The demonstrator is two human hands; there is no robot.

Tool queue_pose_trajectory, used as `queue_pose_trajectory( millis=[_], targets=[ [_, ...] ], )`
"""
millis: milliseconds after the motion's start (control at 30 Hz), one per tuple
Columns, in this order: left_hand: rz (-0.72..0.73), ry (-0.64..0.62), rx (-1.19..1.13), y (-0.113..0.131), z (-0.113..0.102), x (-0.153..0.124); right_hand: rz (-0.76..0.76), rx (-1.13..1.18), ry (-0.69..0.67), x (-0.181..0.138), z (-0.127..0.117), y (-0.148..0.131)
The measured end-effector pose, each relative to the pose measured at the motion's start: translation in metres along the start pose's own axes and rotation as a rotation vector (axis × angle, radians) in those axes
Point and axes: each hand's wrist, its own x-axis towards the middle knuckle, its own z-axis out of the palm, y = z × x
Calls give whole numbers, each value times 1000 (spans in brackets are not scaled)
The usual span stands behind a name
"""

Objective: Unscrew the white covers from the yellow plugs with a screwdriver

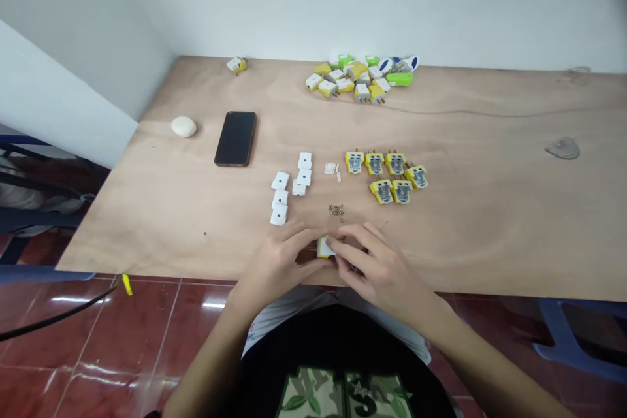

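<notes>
Near the front edge of the table, a yellow and white electrical plug (324, 247) is held between both hands. My left hand (281, 258) pinches it from the left, thumb below and fingers above. From the right, my right hand (375, 261) grips it too, a finger lying on the white cover. Just beyond lies a small pile of brass screws (336, 210). Several white plug covers (280, 198) lie to the left, and small white strips (330, 168) lie farther back. To the right sit several open yellow plug halves (375, 163) with their metal insides showing.
At the back lies a heap of plugs (355, 78) in yellow, white and green. A single plug (237, 65), a black phone (236, 138) and a white egg-shaped object (183, 127) are on the left. A clear flat piece (563, 148) rests far right on the wooden table (490, 222).
</notes>
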Motion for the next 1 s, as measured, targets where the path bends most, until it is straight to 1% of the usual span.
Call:
queue_pose_trajectory(
  millis=[100, 233, 300, 367, 433, 467, 533, 600, 633, 700, 833, 933, 1000],
  targets=[
    [20, 11, -11, 1, 0, 0, -19, -17, -8, 1, -1, 1],
    [115, 46, -69, 2, -1, 0, -35, -33, -21, -1, -2, 3],
    [141, 51, -80, 2, -1, 0, -30, -54, -37, -4, -6, 3],
    [140, 38, -65, 2, -1, 0, -3, -47, -4, -6, -13, -1],
    [122, 25, -55, 2, -1, 1, 49, 104, 81, -7, -22, -6],
    [115, 18, -52, 2, -1, 1, 103, 245, 129, -5, -27, -9],
    [116, 13, -53, 3, -1, 1, 242, 599, 221, 0, -32, -14],
    [134, 14, -58, 3, -1, 1, 372, 934, 302, 10, -32, -16],
    [140, 16, -57, 3, -1, 1, 414, 1065, 324, 15, -29, -16],
    [143, 17, -50, 3, 0, 0, 450, 1238, 334, 24, -22, -14],
    [139, 17, -48, 3, 0, 0, 456, 1330, 306, 31, -8, -13],
    [138, 12, -67, 3, 1, 0, 439, 1326, 294, 29, -3, -14],
    [137, 13, -71, 2, 1, 0, 460, 1294, 294, 29, -2, -14]
  ],
)
